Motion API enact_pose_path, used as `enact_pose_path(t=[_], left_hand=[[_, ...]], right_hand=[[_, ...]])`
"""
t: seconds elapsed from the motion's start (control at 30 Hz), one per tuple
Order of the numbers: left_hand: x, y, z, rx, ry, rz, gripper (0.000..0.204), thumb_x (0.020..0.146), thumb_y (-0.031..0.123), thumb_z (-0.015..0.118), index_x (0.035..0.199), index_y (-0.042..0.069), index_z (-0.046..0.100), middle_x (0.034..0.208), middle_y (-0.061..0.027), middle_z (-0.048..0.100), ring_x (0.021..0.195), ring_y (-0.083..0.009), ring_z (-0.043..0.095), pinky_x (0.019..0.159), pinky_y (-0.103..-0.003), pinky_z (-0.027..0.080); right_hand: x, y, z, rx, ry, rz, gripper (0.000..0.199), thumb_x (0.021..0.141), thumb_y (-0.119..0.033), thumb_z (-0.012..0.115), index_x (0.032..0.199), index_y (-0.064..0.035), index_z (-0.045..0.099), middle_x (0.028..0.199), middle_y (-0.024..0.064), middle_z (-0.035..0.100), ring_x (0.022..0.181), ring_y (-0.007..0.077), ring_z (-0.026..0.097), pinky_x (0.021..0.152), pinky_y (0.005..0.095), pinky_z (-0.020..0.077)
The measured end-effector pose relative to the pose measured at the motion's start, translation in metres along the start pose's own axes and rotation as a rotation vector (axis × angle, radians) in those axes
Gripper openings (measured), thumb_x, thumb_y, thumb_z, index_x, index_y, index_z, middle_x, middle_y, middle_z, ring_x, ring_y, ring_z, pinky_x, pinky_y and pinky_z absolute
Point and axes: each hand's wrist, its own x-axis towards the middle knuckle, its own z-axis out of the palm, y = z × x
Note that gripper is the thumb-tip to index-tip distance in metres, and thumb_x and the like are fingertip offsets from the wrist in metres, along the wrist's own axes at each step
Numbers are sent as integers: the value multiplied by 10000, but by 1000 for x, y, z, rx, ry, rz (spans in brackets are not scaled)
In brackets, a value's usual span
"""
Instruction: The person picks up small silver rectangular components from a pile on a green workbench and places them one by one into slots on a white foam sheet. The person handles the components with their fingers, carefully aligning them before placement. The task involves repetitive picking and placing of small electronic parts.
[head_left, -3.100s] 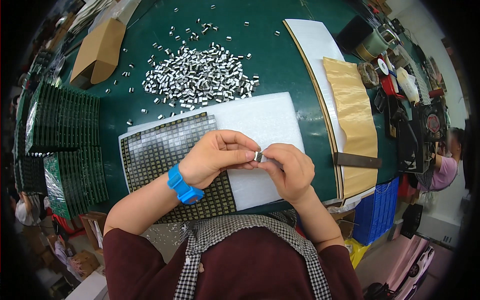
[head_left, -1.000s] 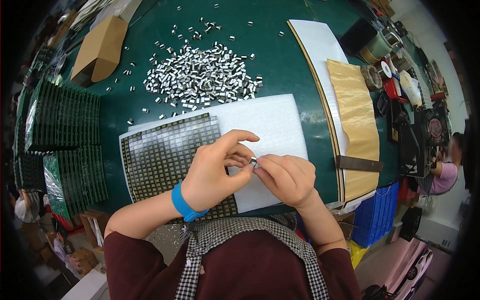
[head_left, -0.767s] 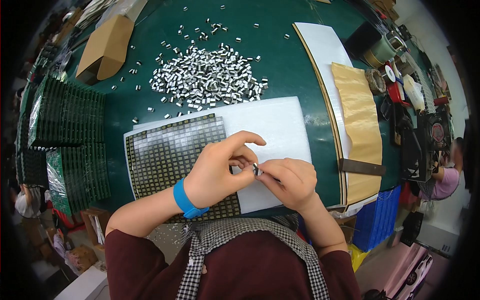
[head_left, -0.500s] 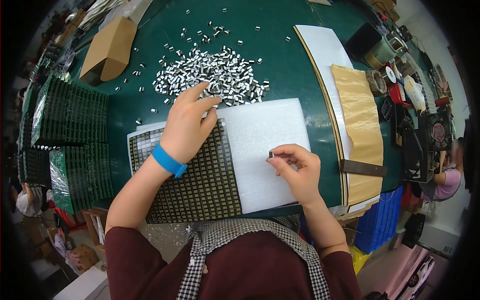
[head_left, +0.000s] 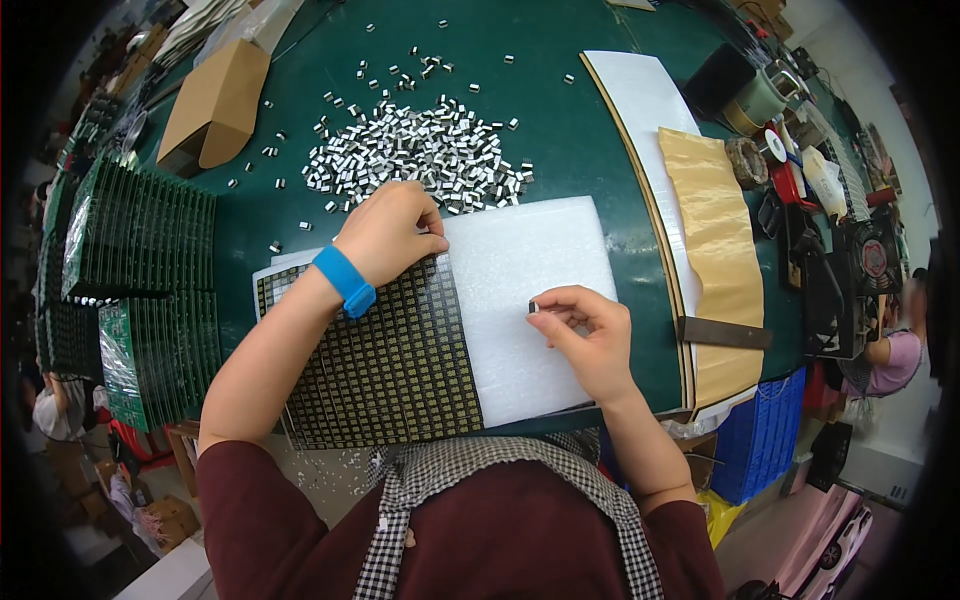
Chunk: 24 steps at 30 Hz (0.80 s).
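My left hand (head_left: 392, 232), with a blue band at its wrist, is bent over the upper right corner of a dark sheet of small gold-printed labels (head_left: 390, 370). Its thumb and fingertips press together there; whatever lies between them is hidden. The sheet rests on a white foam sheet (head_left: 530, 240). Over the right part of the foam, my right hand (head_left: 592, 335) pinches a small black-and-silver electronic component (head_left: 532, 308) between thumb and forefinger. Just beyond the left hand spreads a heap of similar small components (head_left: 420, 150).
Green circuit boards (head_left: 150, 230) stand stacked at the left, near an open cardboard box (head_left: 215, 100). Along the right lie long white boards (head_left: 640, 100), brown paper (head_left: 710, 220) and a dark bar (head_left: 725, 332). A small fan (head_left: 873, 255) stands at far right.
My left hand has turned and come from the heap's edge down to the sheet's corner, its fingers closing. The right hand, still holding the component, has shifted slightly left.
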Motion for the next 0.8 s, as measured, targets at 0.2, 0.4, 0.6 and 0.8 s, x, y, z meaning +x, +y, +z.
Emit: enact_pose_path(t=[0.2,0.4,0.6,0.8], left_hand=[[2,-6,-11,79,-38,292,153,776,98,666,854,-3,581,803,-109,569,801,-245,573,733,-330,478],[-10,8,-8,-816,-22,-24,96,826,83,645,877,3,628,850,-72,637,767,-159,628,727,-284,511],[-47,59,29,-1470,-232,-316,181,866,75,641,1016,-26,653,884,-87,675,798,-143,650,761,-268,537],[-50,61,42,-1432,-201,-288,187,850,67,669,1011,-28,672,912,-109,692,819,-141,656,772,-254,537]], right_hand=[[2,-1,-1,83,-8,69,162,799,-87,720,916,14,672,786,44,668,622,63,587,535,193,453],[-2,-7,-2,-155,118,-225,172,741,-93,757,871,-21,671,781,56,666,591,105,601,518,206,445],[-1,-16,4,-385,191,-728,251,657,-79,793,870,-50,664,836,64,659,591,163,616,492,251,470],[-2,-13,5,-385,209,-719,256,649,-87,796,866,-44,667,833,56,651,594,155,614,488,251,468]])
